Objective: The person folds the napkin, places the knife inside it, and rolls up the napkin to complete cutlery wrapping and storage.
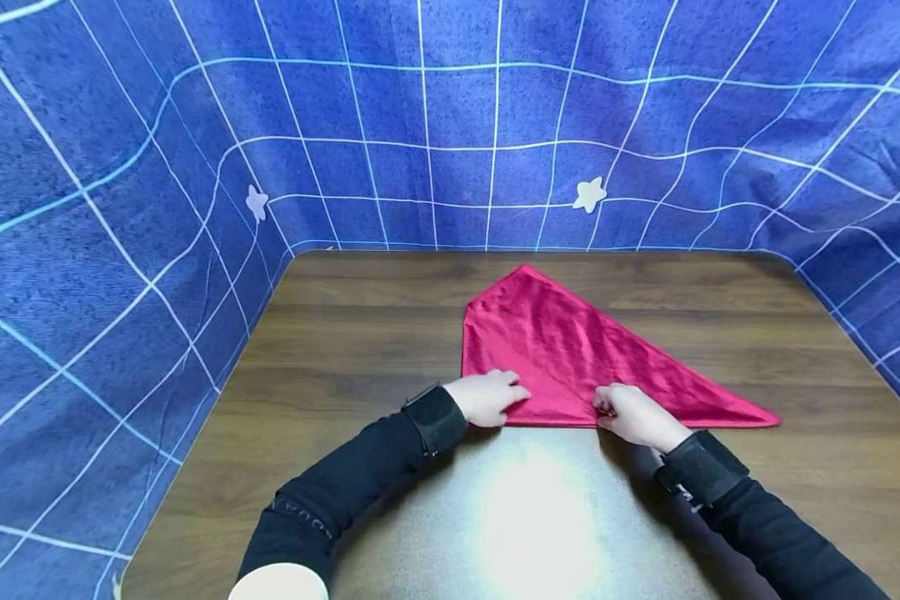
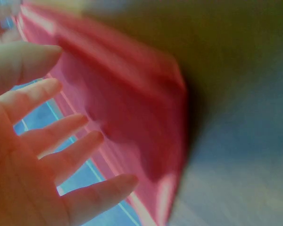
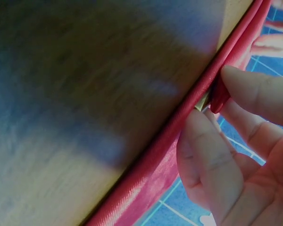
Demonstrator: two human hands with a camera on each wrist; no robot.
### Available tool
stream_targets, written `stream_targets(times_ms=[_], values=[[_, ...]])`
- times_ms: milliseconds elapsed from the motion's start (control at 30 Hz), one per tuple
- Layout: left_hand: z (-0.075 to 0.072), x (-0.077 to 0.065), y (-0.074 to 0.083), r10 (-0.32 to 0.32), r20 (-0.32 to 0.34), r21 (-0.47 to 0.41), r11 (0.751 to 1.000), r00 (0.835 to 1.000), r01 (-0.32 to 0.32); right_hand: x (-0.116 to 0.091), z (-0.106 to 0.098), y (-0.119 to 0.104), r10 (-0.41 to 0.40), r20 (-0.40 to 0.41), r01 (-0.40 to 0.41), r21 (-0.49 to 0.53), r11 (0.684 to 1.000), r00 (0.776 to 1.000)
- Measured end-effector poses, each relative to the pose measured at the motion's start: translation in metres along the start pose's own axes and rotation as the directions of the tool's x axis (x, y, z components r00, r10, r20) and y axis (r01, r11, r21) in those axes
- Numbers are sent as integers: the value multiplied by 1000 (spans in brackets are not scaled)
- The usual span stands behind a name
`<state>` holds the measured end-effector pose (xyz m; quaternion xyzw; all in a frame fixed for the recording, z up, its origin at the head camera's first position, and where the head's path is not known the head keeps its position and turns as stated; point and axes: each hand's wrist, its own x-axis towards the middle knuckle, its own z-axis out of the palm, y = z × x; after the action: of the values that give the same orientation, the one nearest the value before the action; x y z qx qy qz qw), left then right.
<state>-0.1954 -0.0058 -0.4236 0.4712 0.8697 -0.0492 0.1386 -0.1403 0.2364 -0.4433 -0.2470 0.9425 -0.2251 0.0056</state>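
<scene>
A crimson velvet cloth (image 1: 570, 342) lies folded on the wooden table, with a long point to the right and a peak at the back. Over its front left part, my left hand (image 1: 489, 397) has its fingers spread; the left wrist view shows the palm and fingers (image 2: 61, 155) beside the cloth (image 2: 127, 103). At the front edge, my right hand (image 1: 640, 415) pinches a small corner of the cloth. In the right wrist view, the thumb (image 3: 259, 92) lies against that red tip (image 3: 219, 96), with the other fingers curled close by.
A brown wood-grain table (image 1: 360, 333) carries the cloth, with a bright glare (image 1: 536, 525) on its front part. Blue curtain fabric (image 1: 457, 108) with pale grid lines and star shapes surrounds its back and sides. A white round object (image 1: 279, 583) shows at the bottom left.
</scene>
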Motion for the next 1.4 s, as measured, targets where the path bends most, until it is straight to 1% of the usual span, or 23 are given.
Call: stream_targets(times_ms=[67, 133, 167, 267, 400, 500, 567, 667, 733, 833, 933, 1033, 1167, 1300, 1400], values=[[1, -2, 13, 42, -15, 20, 999, 999, -42, -1, -1, 0, -5, -4, 5, 2, 1000, 1000], [2, -3, 24, 72, -21, 32, 997, 997, -71, -1, -2, 0, 1, -4, -1, 2, 1000, 1000], [2, -3, 28, 81, -22, 45, 996, 996, -80, -1, -2, 0, 5, -4, -5, 3, 1000, 1000], [5, -2, 37, 84, -13, 75, 994, 996, -82, 0, -2, 0, 13, -3, -13, 7, 1000, 1000], [11, -1, 41, 53, -24, 135, 990, 998, -49, 2, -2, 0, 10, 0, -10, 10, 1000, 1000], [14, 1, 42, 48, -46, 166, 985, 998, -40, 1, -5, 2, 11, 9, -11, 16, 1000, 1000], [15, 3, 42, 46, -54, 174, 984, 998, -36, 0, -8, 4, 19, 19, -19, 36, 999, 1000], [17, 3, 43, 43, -64, 188, 982, 997, -30, -5, -16, 11, 51, 22, -53, 73, 996, 998], [17, 3, 43, 42, -73, 196, 980, 996, -27, -11, -24, 17, 78, -5, -77, 65, 995, 997], [16, 4, 43, 45, -89, 212, 977, 995, -25, -22, -41, 32, 130, -74, -130, 2, 992, 989], [15, 3, 42, 44, -97, 222, 975, 994, -22, -37, -60, 50, 203, -140, -213, -63, 975, 969], [14, 3, 40, 37, -96, 219, 976, 995, -15, -54, -74, 68, 296, -156, -309, -68, 949, 943], [13, 2, 40, 20, -78, 207, 978, 997, -4, -74, -84, 90, 410, -127, -420, -62, 906, 903], [14, 1, 42, 16, -76, 218, 976, 997, 1, -90, -84, 103, 490, -80, -496, -70, 866, 868], [17, 1, 43, 18, -81, 227, 974, 997, 1, -97, -83, 109, 534, -35, -534, -82, 841, 845]])
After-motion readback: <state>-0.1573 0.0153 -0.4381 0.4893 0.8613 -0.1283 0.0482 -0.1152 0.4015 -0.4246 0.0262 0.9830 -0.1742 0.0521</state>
